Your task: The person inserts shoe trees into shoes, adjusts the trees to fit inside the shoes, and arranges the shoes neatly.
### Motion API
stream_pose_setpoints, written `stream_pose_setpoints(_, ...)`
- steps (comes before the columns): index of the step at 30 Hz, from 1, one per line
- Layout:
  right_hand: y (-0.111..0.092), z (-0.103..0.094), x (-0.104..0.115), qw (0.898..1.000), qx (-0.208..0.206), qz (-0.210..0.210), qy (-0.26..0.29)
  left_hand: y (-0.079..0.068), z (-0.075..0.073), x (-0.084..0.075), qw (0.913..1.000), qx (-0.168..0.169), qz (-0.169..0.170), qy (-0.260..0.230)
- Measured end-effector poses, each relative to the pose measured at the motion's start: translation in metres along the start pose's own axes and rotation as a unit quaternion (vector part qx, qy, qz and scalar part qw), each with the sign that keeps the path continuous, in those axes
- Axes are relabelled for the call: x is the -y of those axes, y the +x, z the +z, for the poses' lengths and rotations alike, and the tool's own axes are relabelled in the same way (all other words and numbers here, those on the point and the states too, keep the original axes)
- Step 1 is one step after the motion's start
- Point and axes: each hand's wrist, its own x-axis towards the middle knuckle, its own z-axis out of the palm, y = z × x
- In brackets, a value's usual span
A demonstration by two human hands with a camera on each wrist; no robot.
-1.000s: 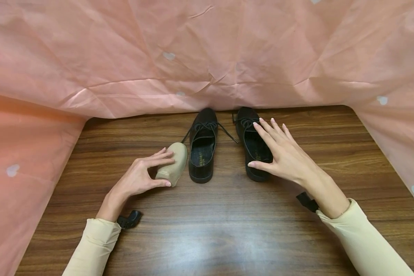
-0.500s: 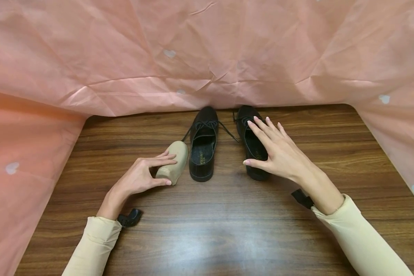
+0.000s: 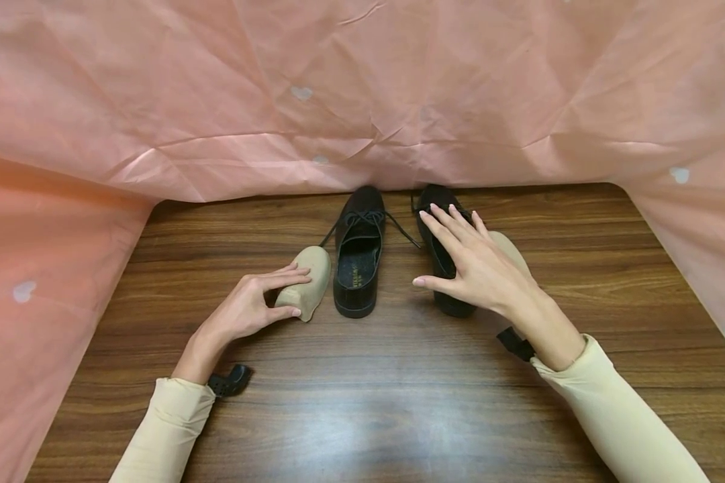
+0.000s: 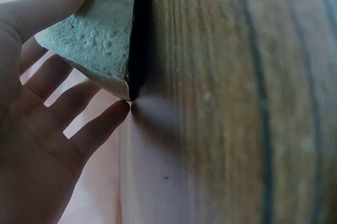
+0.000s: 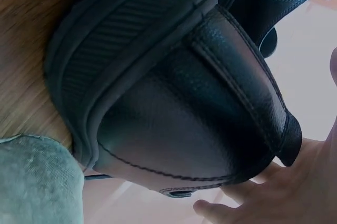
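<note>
A beige moulded-pulp shoe insert (image 3: 315, 268) lies on the wooden table, left of the left black lace-up shoe (image 3: 356, 258). My left hand (image 3: 248, 308) holds it across its blunt end, thumb on the near side and fingers over the far side; the left wrist view shows the insert's (image 4: 100, 34) rough end between them. My right hand (image 3: 477, 268) is spread above the right black shoe (image 3: 436, 201), fingers nearly straight, partly hiding it. A second beige insert (image 3: 510, 249) shows from behind that hand, right of the shoe.
Both shoes stand toes away, close to the pink curtain (image 3: 362, 94) at the table's back edge. A loose lace (image 3: 403, 231) trails between them. Bare wood (image 3: 362, 376) lies in front of the shoes.
My right hand has moved left over the right shoe, bringing the second insert into sight behind it. The left hand stays on its insert, nearly still.
</note>
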Motion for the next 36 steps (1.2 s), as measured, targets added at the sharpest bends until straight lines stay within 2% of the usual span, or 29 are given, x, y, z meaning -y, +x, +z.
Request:
stream_pose_setpoints(13, 0.01, 0.006, 0.007, 1.0, 0.001, -0.004, 0.004, 0.001, -0.002, -0.002, 0.9994, -0.017, 0.0, -0.029)
stream_pose_setpoints(21, 0.015, 0.01, 0.009, 1.0, -0.006, -0.005, -0.001, 0.0, -0.004, -0.006, 0.9987, -0.034, 0.029, -0.024)
stream_pose_setpoints(29, 0.02, 0.012, 0.011, 1.0, -0.017, -0.019, 0.002, 0.0, -0.003, -0.007, 0.9959, -0.072, 0.049, -0.023)
stream_pose_setpoints(33, 0.023, 0.013, 0.013, 0.999, -0.028, -0.032, 0.008, 0.001, -0.004, -0.012, 0.9947, -0.083, 0.047, -0.04)
stream_pose_setpoints(36, 0.026, 0.015, 0.014, 0.998, -0.043, -0.043, 0.015, 0.0, -0.005, -0.023, 0.9932, -0.086, 0.044, -0.065)
